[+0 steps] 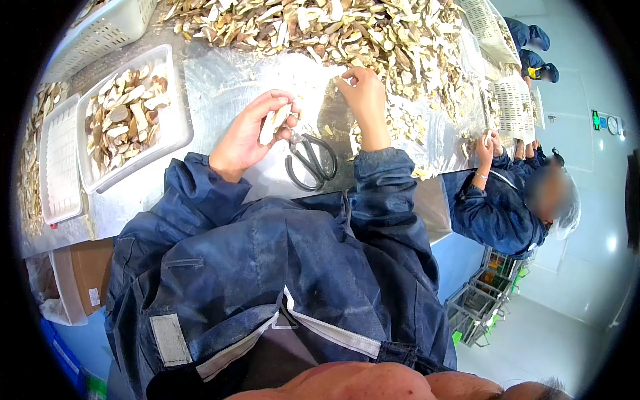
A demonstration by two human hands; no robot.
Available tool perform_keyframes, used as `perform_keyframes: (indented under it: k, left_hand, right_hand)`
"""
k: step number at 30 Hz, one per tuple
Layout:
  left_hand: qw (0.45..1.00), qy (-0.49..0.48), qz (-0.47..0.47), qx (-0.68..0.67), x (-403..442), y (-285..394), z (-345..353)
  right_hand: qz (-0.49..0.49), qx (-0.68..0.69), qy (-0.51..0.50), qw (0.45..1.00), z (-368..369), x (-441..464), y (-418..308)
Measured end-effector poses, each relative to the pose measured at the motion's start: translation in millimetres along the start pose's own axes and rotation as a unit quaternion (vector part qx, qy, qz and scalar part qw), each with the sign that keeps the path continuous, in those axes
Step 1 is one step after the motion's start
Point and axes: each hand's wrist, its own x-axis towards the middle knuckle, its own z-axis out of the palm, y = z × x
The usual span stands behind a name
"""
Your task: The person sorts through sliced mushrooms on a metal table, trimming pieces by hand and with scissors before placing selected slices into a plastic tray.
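My left hand (pixel 250 133) is closed around a pale mushroom slice (pixel 272 125), held between thumb and fingers above the metal table. Just beneath it, a pair of dark-handled scissors (pixel 312 160) lies on the table, its blades partly hidden by the hand. My right hand (pixel 367 100) is at the near edge of a large heap of sliced mushrooms (pixel 393 40), thumb and fingertips pinched together; whatever may be between them is too small to make out. Small mushroom scraps (pixel 403 123) are scattered to the right of that hand.
On the left stands a white plastic tub (pixel 181 120) with mushroom slices in it, beside a white basket lid or tray (pixel 60 160). White perforated baskets (pixel 100 40) stand at the far left and right (pixel 513 110). A co-worker (pixel 500 200) works along the table at right.
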Motion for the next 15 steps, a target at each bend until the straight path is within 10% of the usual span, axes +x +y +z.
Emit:
perform_keyframes:
  k: [7,15]
  left_hand:
    - [0.999,0.016,0.037,0.017,-0.7,-2.0,-0.3]
    - [0.992,0.053,0.021,0.109,-4.8,-0.3,14.4]
  right_hand:
    - [0.151,0.532,-0.164,0.817,-20.4,-28.8,-43.7]
    - [0.187,0.561,-0.151,0.792,-18.0,-57.4,-84.7]
